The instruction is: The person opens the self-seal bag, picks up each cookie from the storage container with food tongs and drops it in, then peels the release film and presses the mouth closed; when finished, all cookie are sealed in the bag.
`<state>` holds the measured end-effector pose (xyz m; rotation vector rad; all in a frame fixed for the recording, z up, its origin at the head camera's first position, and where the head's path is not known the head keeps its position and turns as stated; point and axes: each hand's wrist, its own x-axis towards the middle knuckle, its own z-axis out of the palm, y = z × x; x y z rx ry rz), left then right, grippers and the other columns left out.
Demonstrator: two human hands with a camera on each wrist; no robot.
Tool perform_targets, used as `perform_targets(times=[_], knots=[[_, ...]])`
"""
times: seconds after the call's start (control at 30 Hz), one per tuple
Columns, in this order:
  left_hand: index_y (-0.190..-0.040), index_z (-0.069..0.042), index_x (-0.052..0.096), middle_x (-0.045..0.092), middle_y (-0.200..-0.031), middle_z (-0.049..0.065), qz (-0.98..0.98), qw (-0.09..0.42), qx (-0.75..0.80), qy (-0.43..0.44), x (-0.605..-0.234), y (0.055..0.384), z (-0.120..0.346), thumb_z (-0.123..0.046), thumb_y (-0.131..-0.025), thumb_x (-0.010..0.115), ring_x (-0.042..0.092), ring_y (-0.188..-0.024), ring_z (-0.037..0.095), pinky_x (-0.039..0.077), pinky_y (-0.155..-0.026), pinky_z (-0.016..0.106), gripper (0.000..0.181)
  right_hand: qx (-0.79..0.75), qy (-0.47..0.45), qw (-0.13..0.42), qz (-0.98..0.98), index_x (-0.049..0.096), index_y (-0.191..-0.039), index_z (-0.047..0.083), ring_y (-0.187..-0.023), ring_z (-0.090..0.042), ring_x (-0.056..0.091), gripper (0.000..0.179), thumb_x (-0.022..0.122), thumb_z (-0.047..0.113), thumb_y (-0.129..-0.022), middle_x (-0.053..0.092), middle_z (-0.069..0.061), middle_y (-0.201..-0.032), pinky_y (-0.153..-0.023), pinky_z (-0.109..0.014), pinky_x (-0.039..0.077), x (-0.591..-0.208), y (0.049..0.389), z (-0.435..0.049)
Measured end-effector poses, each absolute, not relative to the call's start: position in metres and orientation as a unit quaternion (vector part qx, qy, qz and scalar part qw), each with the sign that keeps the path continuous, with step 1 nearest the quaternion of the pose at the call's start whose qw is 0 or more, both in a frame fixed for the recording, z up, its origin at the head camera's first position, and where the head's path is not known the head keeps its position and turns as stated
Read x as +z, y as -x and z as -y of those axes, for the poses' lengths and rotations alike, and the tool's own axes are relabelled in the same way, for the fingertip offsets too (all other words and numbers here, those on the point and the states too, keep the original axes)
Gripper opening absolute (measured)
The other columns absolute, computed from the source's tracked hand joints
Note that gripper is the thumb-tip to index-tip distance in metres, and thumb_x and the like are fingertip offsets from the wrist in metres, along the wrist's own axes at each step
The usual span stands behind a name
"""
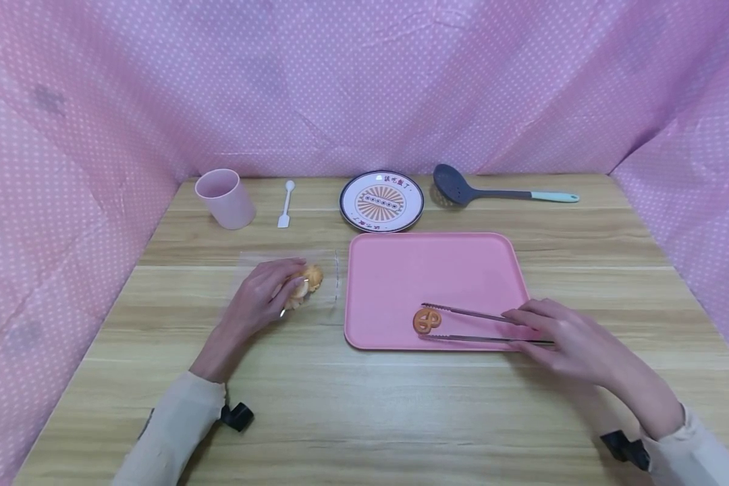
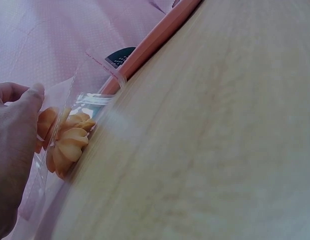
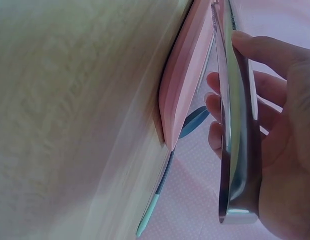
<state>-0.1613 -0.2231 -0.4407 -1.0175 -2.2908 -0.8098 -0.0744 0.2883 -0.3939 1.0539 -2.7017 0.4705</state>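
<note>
My left hand (image 1: pixel 267 291) grips a clear plastic bag (image 1: pixel 325 263) lying on the table left of the tray. Inside are several golden, ridged cookies (image 2: pixel 69 145), partly hidden by the fingers in the head view. In my right hand (image 1: pixel 574 337) are metal tongs (image 3: pixel 240 165), held between thumb and fingers. Their two arms reach left over the pink tray (image 1: pixel 437 270), tips spread on either side of a brown pretzel-shaped cookie (image 1: pixel 426 320) near the tray's front edge.
A pink cup (image 1: pixel 226 199) stands at the back left beside a small white spatula-ended stick (image 1: pixel 287 204). Behind the tray lie a patterned plate (image 1: pixel 383 202) and a dark slotted spoon (image 1: pixel 452 183) with a mint handle. Pink dotted cloth (image 1: pixel 364 81) hangs around the table.
</note>
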Motion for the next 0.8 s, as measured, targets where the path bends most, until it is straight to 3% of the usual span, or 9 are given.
perform_targets(times=[0.8], knots=[[-0.116, 0.003, 0.071, 0.072, -0.122, 0.018, 0.843, 0.25, -0.296, 0.374, -0.4412, 0.162, 0.2234, 0.002, -0.09, 0.073, 0.068, -0.113, 0.037, 0.052, -0.102, 0.049, 0.027, 0.163, -0.372, 0.12, 0.906, 0.076, -0.118, 0.01, -0.099, -0.023, 0.066, 0.041, 0.084, 0.009, -0.079, 0.07, -0.002, -0.113, -0.073, -0.047, 0.06, -0.3973, 0.0769, -0.2809]])
